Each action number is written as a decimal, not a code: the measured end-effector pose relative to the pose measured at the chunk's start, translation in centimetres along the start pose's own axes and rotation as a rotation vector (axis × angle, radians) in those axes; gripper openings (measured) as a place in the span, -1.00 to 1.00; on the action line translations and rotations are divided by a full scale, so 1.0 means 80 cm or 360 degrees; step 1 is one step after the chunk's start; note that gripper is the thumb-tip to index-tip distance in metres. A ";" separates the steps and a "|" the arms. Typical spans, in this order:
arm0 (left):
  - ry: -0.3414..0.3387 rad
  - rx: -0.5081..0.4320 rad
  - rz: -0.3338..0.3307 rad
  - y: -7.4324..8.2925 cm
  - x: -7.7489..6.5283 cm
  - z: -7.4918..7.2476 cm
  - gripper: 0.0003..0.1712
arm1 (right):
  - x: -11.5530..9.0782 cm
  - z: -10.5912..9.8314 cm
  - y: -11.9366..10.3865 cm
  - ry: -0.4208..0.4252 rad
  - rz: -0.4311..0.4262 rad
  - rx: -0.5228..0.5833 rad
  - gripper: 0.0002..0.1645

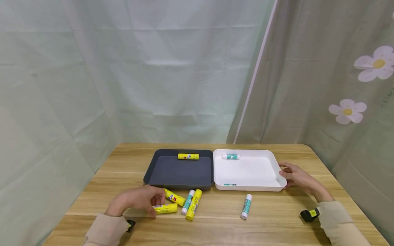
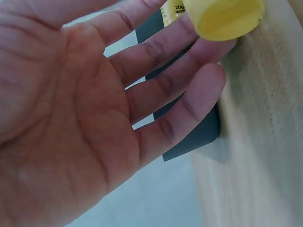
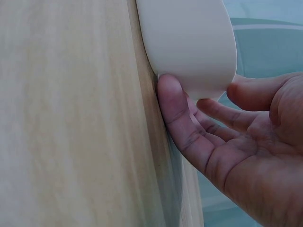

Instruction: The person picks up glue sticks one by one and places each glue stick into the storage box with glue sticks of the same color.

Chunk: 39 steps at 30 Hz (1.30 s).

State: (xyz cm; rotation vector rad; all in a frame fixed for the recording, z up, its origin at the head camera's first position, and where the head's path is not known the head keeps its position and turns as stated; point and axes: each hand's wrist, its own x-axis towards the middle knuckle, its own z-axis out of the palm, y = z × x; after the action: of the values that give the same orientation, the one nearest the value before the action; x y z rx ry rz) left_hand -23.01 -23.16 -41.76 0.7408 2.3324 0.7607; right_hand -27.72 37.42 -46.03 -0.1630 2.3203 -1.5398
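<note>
My left hand (image 1: pixel 140 199) is at the table's front left, thumb and fingers around the near end of a lying yellow glue stick (image 1: pixel 167 208). In the left wrist view the round end of this glue stick (image 2: pixel 230 21) lies against the fingertips, while the thumb's tip is out of frame. A second yellow glue stick (image 1: pixel 174 197) lies just behind it. At the right, my right hand (image 1: pixel 297 176) grips the end wall of a white tray (image 1: pixel 250 188). The right wrist view shows its thumb at the tray's rim and fingertips low on the outer wall (image 3: pixel 189 42).
A dark grey tray (image 1: pixel 178 187) adjoins the white one and holds a yellow glue stick (image 1: pixel 188 156). Two white-and-teal glue sticks (image 1: pixel 231 156) lie in the white tray, one partly hidden by its front wall. On the table lie more glue sticks, yellow (image 1: pixel 194 205) and white-and-teal (image 1: pixel 246 206).
</note>
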 end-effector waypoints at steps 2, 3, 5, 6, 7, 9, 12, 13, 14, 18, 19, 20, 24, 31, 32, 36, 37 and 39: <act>-0.0016 -0.0003 -0.0015 0.000 0.001 0.001 -0.57 | 0.000 0.000 0.000 -0.0001 -0.0001 -0.0007 -0.21; -0.0022 -0.0004 -0.0016 -0.001 0.001 0.001 -0.57 | -0.001 0.001 0.000 -0.0002 -0.0002 -0.0006 -0.21; -0.0027 -0.0008 -0.0011 -0.001 0.000 0.001 -0.57 | -0.001 0.001 0.000 -0.0003 -0.0005 -0.0003 -0.21; -0.0027 -0.0015 -0.0006 -0.001 0.000 0.000 -0.58 | -0.001 0.001 -0.001 -0.0003 -0.0007 0.0000 -0.21; -0.0025 -0.0020 0.0001 -0.002 -0.001 -0.001 -0.58 | -0.001 0.001 -0.001 -0.0005 -0.0009 0.0000 -0.21; -0.0017 -0.0029 0.0019 -0.002 -0.003 -0.003 -0.61 | -0.001 0.001 -0.001 -0.0007 -0.0013 0.0001 -0.21; -0.0006 -0.0047 0.0041 -0.002 -0.005 -0.005 -0.65 | -0.001 0.001 0.000 -0.0004 -0.0011 -0.0004 -0.21; -0.0003 -0.0049 0.0048 -0.002 -0.005 -0.006 -0.66 | -0.001 0.000 0.000 -0.0003 -0.0011 -0.0008 -0.21; -0.0003 -0.0052 0.0055 -0.002 -0.006 -0.007 -0.67 | -0.001 0.000 0.000 -0.0003 -0.0013 -0.0012 -0.21; 0.0010 -0.0024 0.0085 -0.004 -0.008 -0.009 -0.70 | -0.002 0.000 0.001 -0.0008 -0.0027 -0.0025 -0.21; 0.0014 -0.0014 0.0090 -0.004 -0.008 -0.010 -0.71 | -0.002 0.000 0.001 -0.0009 -0.0030 -0.0025 -0.21; 0.0017 -0.0002 0.0096 -0.005 -0.008 -0.011 -0.72 | -0.002 0.000 0.001 -0.0012 -0.0034 -0.0025 -0.21; 0.0024 0.0002 0.0162 -0.005 -0.009 -0.013 -0.74 | -0.002 0.000 0.000 -0.0013 -0.0033 -0.0022 -0.21; -0.0004 -0.0103 0.0328 -0.006 -0.013 -0.019 -0.75 | -0.003 0.001 -0.002 -0.0007 -0.0027 -0.0030 -0.20; -0.0007 -0.0109 0.0328 -0.006 -0.014 -0.020 -0.75 | -0.004 0.001 -0.002 -0.0006 -0.0028 -0.0032 -0.20; -0.0007 -0.0157 0.0339 -0.008 -0.016 -0.023 -0.76 | -0.004 0.001 -0.002 -0.0009 -0.0028 -0.0027 -0.20; -0.0004 -0.0176 0.0348 -0.009 -0.017 -0.024 -0.76 | -0.003 0.001 -0.002 -0.0008 -0.0026 -0.0025 -0.20; 0.0009 -0.0220 0.0389 -0.008 -0.018 -0.024 -0.75 | -0.003 0.001 -0.002 -0.0011 -0.0024 -0.0019 -0.19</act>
State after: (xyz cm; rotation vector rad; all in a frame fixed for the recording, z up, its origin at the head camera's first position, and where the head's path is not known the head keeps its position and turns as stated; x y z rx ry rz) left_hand -23.52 -25.16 -40.36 0.9732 2.1920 1.0197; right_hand -27.51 37.38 -45.84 -0.1885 2.3282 -1.5306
